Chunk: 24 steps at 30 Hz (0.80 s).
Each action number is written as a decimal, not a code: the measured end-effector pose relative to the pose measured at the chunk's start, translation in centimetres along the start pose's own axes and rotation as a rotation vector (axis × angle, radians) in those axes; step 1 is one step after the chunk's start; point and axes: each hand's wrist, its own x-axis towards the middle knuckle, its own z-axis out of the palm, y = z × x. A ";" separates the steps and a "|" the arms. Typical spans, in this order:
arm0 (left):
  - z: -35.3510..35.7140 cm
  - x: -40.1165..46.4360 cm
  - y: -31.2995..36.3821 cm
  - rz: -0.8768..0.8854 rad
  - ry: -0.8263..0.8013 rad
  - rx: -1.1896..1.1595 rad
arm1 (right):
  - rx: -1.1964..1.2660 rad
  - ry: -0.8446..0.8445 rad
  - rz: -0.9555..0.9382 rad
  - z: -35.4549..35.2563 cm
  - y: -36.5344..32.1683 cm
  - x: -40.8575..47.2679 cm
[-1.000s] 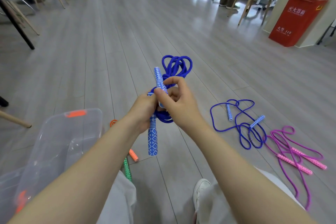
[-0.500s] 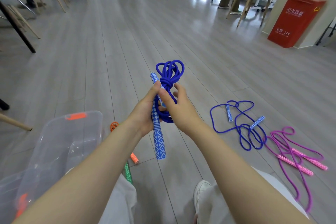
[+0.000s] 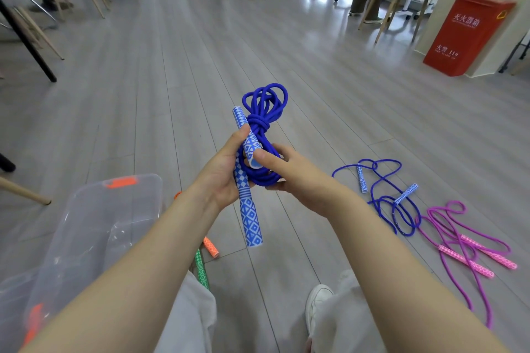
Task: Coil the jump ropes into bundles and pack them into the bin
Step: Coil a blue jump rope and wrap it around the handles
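A coiled blue jump rope (image 3: 262,120) with a wrap knotted around its loops is held up in front of me. My left hand (image 3: 222,172) grips its two blue-and-white patterned handles (image 3: 249,215), thumb pressed on the upper one. My right hand (image 3: 295,178) cups the lower coils from the right, index finger touching a handle end. The clear plastic bin (image 3: 94,226) with orange latches stands on the floor at lower left. A loose blue rope (image 3: 384,198) and a loose pink rope (image 3: 470,249) lie on the floor to the right.
An orange handle (image 3: 210,246) and a green handle (image 3: 200,269) poke out under my left forearm. My white shoe (image 3: 318,301) rests on the wooden floor. A red box (image 3: 467,34) stands at the far right; chairs and people's legs are far behind.
The wrap around the coils has been pulled tight into a knot. My right hand has slid down from the top of the bundle to its lower coils, and the bundle has tilted more upright.
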 end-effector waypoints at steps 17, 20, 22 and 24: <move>-0.6 0.0 1.5 0.034 -0.009 -0.035 | 0.541 0.156 -0.200 2.5 0.8 0.7; -0.3 -0.2 1.4 0.009 -0.037 -0.091 | 0.575 0.156 -0.251 2.6 0.8 0.8; -0.1 -0.3 1.4 -0.006 -0.030 -0.112 | 0.546 0.178 -0.278 2.6 0.8 0.9; 0.0 -0.4 1.4 -0.012 -0.022 -0.124 | 0.508 0.200 -0.298 2.6 0.6 0.8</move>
